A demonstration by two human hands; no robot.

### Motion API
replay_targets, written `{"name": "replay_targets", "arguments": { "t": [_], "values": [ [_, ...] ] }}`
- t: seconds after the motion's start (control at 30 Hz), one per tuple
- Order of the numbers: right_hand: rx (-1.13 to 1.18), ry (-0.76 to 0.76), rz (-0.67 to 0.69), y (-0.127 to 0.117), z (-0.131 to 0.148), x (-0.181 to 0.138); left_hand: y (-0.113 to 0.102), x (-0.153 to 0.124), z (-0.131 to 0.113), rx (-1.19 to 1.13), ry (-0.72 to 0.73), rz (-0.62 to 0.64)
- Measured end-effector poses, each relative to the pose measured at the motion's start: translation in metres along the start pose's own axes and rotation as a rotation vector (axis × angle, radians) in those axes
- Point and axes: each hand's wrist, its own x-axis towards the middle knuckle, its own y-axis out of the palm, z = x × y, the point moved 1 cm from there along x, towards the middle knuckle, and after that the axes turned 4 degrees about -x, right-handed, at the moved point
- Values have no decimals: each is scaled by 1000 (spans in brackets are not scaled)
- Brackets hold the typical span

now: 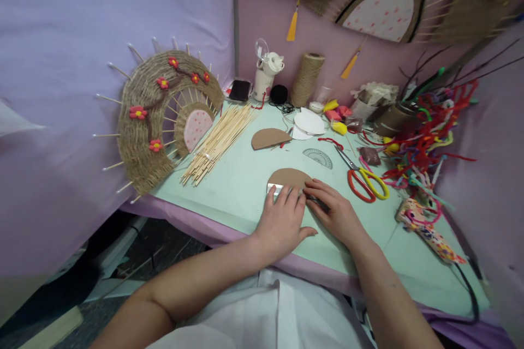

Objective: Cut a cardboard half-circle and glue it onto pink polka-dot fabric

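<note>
A brown cardboard half-disc [289, 175] lies on the table in front of me, its curved edge facing away. Across its straight side runs a shiny ruler-like strip [272, 188]. My left hand [282, 223] lies flat on the strip, fingers stretched forward and thumb out to the right. At the strip's right end, my right hand [333, 212] has its fingers bent over a slim dark thing, mostly hidden, whose kind I cannot make out. Beyond them are a second cardboard half-disc [270, 138] and a clear protractor [317, 158]. Scissors [366, 181] with red and yellow handles lie to the right.
A bundle of thin sticks [221, 142] lies left, beside a twine-wrapped fan [151, 84] with red flowers. A twine spool [308, 77], white paper pieces [309, 122] and tangled pipe cleaners [434, 131] stand farther back. A patterned glue gun [429, 234] lies right, its cord over the edge.
</note>
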Motion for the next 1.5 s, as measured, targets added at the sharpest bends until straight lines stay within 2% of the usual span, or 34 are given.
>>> {"name": "replay_targets", "arguments": {
  "t": [0.53,1.5],
  "values": [
    [16,19,-5,0,0,0,2,-1,-7,25,-49,-7],
    [26,51,-8,-3,4,2,4,0,-6,29,-22,6]
  ]
}}
